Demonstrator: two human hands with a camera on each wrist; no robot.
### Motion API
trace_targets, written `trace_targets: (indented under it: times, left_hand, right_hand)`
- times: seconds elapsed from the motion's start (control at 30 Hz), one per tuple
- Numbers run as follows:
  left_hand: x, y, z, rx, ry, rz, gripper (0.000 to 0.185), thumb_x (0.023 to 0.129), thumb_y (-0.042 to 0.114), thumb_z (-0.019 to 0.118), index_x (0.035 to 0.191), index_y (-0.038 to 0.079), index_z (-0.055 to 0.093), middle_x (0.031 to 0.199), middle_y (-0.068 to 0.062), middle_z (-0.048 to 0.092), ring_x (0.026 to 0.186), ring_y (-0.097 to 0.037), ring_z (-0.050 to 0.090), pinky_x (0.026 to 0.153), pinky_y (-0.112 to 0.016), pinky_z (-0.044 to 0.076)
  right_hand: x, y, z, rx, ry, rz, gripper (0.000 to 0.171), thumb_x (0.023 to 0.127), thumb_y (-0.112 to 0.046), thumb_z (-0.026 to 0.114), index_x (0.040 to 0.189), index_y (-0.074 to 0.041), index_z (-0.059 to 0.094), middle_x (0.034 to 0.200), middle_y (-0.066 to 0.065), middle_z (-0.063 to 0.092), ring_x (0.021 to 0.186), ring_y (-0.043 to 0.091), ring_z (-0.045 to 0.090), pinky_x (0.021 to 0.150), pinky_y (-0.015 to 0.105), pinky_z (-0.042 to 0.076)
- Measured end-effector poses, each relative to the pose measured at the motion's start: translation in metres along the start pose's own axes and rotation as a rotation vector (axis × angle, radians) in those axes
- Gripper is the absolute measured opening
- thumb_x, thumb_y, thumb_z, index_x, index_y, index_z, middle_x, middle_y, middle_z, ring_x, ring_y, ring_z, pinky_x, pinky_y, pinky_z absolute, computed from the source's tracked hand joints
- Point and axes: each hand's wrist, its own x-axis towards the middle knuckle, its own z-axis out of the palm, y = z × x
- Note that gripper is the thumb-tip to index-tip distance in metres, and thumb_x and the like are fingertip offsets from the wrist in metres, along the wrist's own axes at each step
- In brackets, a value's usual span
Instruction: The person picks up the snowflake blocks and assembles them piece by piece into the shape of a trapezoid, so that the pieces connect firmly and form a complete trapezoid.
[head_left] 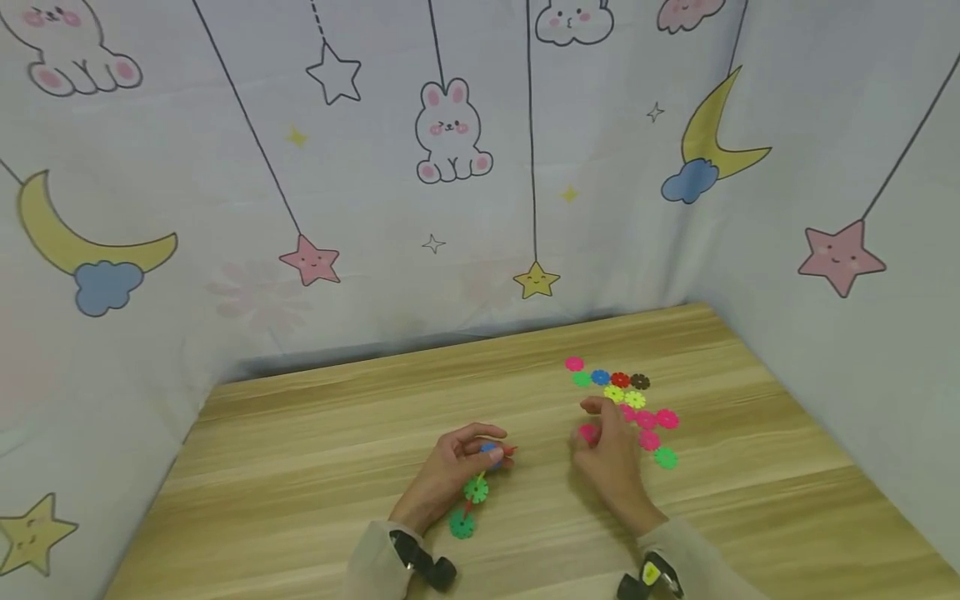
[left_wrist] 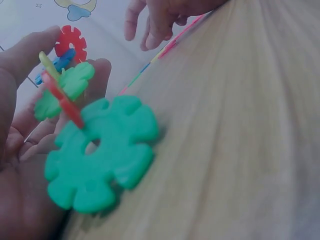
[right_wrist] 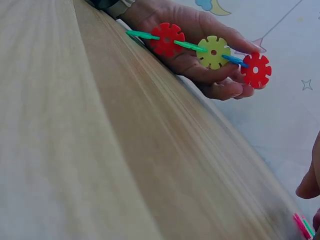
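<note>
Snowflake-disc chain (head_left: pixel 476 487), green, red, yellow, blue, interlocked edgewise.

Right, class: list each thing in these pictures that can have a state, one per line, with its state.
Left hand: holds the disc chain.
Disc chain: discs slotted edge to edge, one end on the table.
Right hand: pinches a pink disc.
Loose discs: flat on the table, unjoined.
</note>
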Motion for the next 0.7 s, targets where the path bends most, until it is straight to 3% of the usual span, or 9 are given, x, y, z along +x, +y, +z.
trace_targets:
  times: [0.2,0.5,0.7]
  left_hand:
    - [0.002,-0.001,0.002,0.039,0.007,-0.016,0.048,0.096,0.015,0.069,0.135,-0.007,0.052,0.121,-0.022,0.069,0.106,-0.028,0.071,0.091,-0.033,0.056]
    - [0.0,-0.002,0.001,0.016,0.001,0.01,0.046,0.099,0.017,0.065,0.135,-0.008,0.051,0.118,-0.017,0.072,0.094,-0.022,0.071,0.081,-0.031,0.057]
    - [0.0,0.0,-0.001,0.022,-0.006,0.022,0.044,0.102,0.018,0.06,0.136,-0.009,0.05,0.115,-0.017,0.072,0.082,-0.016,0.064,0.076,-0.028,0.055]
  right_hand:
    - [-0.003,0.009,-0.01,-0.041,-0.042,0.064,0.052,0.076,-0.006,0.079,0.124,-0.009,0.059,0.112,0.012,0.069,0.107,0.032,0.062,0.097,0.054,0.038]
    - [-0.005,0.009,-0.017,-0.053,-0.075,0.046,0.048,0.083,-0.011,0.079,0.127,-0.011,0.059,0.111,0.008,0.07,0.094,0.026,0.062,0.093,0.048,0.037]
    - [-0.002,0.01,-0.015,0.0,-0.061,0.023,0.046,0.081,-0.006,0.081,0.122,-0.012,0.061,0.104,0.006,0.071,0.099,0.027,0.064,0.097,0.049,0.041]
